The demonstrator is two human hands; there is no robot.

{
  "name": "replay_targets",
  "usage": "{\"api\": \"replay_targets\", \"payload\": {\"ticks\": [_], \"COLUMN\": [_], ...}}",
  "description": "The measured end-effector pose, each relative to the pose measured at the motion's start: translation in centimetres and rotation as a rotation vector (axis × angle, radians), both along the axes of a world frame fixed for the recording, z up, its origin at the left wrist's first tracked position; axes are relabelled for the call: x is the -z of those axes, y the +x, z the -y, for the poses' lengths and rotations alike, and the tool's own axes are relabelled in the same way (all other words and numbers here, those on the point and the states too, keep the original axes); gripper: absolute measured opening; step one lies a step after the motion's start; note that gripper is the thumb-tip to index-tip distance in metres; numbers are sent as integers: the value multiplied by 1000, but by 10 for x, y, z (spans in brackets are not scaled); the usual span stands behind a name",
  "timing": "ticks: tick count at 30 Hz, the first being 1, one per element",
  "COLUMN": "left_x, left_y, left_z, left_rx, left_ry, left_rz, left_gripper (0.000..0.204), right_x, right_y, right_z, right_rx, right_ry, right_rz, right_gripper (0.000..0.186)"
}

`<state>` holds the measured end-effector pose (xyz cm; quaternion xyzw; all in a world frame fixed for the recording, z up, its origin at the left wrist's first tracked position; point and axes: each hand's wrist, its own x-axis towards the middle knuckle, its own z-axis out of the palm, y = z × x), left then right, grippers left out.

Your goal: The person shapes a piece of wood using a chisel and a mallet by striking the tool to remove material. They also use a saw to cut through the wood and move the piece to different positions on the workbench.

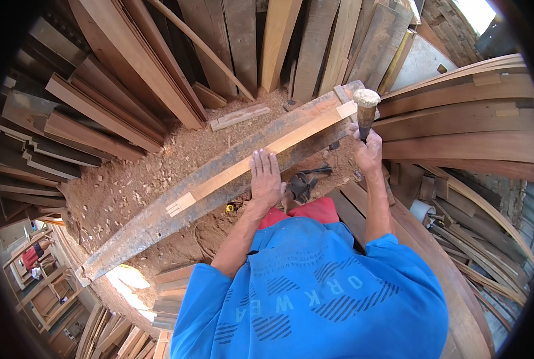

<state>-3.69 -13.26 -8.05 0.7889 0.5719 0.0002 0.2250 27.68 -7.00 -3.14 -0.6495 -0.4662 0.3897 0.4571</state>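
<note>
A long light-brown wooden strip (231, 170) lies slantwise on a thick, worn plank (141, 230), with narrow cut tongues at its near-left end. My left hand (266, 179) rests flat across the strip's middle, fingers stretched out. Close to the strip's far-right end, my right hand (369, 152) is wrapped round a club-shaped tool (367, 110) with a dark body and a wide, frayed, pale top. The tool's lower part is hidden by the hand, so I cannot tell whether it is a chisel or a mallet.
Boards (123, 60) lean along the far and left sides. Curved planks (458, 119) are stacked at right. Wood chips (135, 185) cover the ground, with a loose offcut (240, 116) beyond the plank. A yellow-and-black tape measure (231, 209) lies near me. Another person (32, 256) is at far left.
</note>
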Motion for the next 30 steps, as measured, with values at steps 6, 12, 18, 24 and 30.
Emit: {"api": "replay_targets", "payload": {"ticks": [6,12,18,24,30], "left_x": [13,-108,-113,-114,-97], "left_y": [4,48,38,-23,-41], "left_z": [-19,-61,-62,-72,-114], "left_rx": [222,-8,424,462,549], "left_ry": [13,-230,-196,-262,-192], "left_rz": [377,1270,1352,1284,1350], "left_gripper": [104,74,30,33,27], "right_x": [-20,-39,11,42,38], "right_y": [-24,-78,-155,-186,-201], "right_z": [11,52,88,69,32], "right_rx": [-48,-291,-69,-106,-62], "right_ry": [59,-88,132,-51,22], "right_rz": [258,54,-328,350,542], "right_gripper": [27,32,48,39,43]}}
